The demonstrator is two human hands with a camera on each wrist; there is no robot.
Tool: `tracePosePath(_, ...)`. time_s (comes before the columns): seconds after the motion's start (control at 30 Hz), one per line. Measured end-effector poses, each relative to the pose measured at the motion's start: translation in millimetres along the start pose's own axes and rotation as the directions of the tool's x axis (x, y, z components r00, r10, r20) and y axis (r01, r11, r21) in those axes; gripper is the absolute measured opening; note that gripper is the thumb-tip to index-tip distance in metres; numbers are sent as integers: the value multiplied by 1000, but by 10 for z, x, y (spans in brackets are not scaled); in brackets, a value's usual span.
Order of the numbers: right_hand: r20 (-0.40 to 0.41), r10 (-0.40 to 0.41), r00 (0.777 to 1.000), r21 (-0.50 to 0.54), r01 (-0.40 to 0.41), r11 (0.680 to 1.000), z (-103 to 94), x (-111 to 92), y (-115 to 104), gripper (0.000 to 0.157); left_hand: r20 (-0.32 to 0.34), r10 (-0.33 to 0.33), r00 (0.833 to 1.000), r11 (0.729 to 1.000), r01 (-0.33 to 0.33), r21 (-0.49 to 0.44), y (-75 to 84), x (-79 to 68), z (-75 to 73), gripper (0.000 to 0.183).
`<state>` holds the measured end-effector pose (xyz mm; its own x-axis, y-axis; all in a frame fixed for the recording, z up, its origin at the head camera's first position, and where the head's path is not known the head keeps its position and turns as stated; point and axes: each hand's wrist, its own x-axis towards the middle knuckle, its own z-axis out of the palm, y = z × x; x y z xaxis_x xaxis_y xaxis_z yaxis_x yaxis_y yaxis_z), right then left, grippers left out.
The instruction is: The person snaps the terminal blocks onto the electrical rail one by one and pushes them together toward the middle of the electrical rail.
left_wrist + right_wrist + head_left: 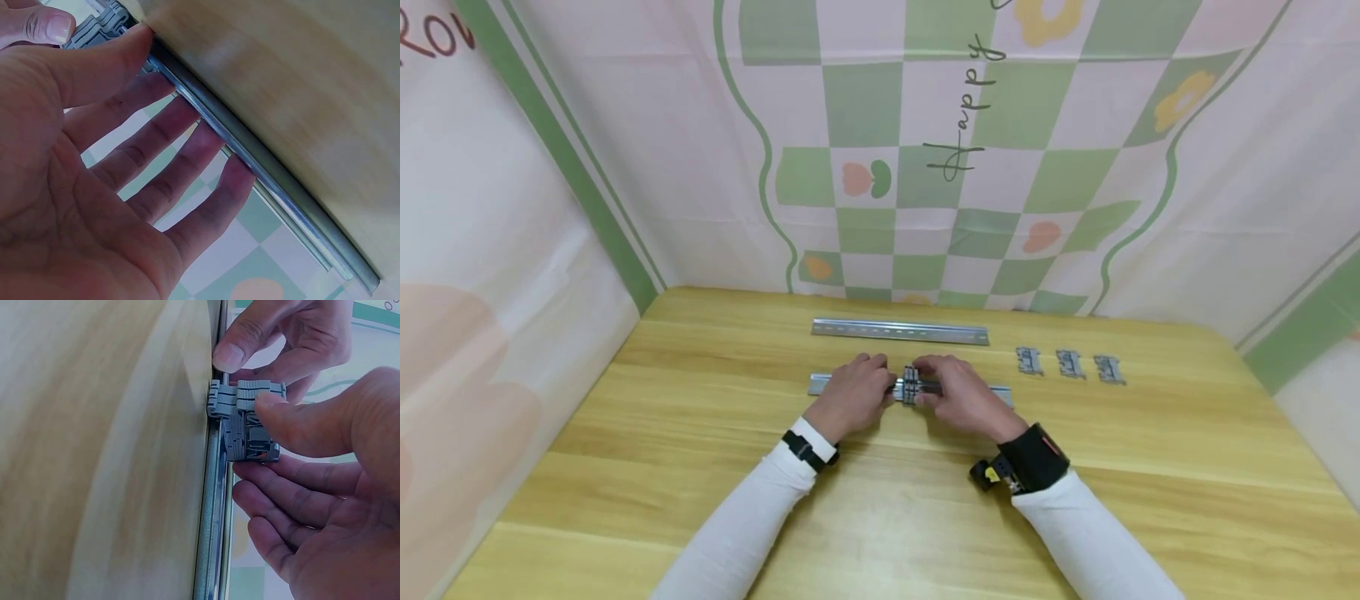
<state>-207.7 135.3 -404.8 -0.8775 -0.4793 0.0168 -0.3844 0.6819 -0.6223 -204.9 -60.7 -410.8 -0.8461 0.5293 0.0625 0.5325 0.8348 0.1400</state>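
Observation:
A metal DIN rail (818, 384) lies lengthwise across the table in front of me. Several grey terminal blocks (911, 385) sit side by side at its middle, between my hands. With thumb and fingertips on its two long edges, my left hand (853, 396) grips the rail just left of the blocks. My right hand (962, 396) holds the blocks from the right. In the right wrist view its thumb presses on the grey block stack (250, 425), with the index finger at the far side. Part of the rail is hidden under both hands.
A second slotted DIN rail (900, 331) lies farther back on the wooden table (700, 483). To the right are three loose terminal blocks in a row: one (1028, 361), another (1070, 364) and a third (1108, 369). A patterned cloth (925, 225) hangs behind the table.

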Motion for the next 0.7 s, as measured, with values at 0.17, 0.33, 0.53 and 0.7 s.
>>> tracePosePath(0.17,2,-5,1000,7,5,1000,-6,5,2,44,8,-7,1000,1000,7,-9,3,3,-8,18)
tracePosePath(0.33,5,-6,1000,11,6,1000,-13,5,-4,44,7,-7,1000,1000,7,-16,3,-1,-12,18)
tracePosePath(0.53,4,-14,1000,4,14,1000,-20,4,-6,45,2,6,1000,1000,-6,-10,-6,-3,-8,17)
tracePosePath(0.7,8,-16,1000,6,16,1000,-19,4,-10,46,-5,9,1000,1000,-9,-15,-14,-4,-1,16)
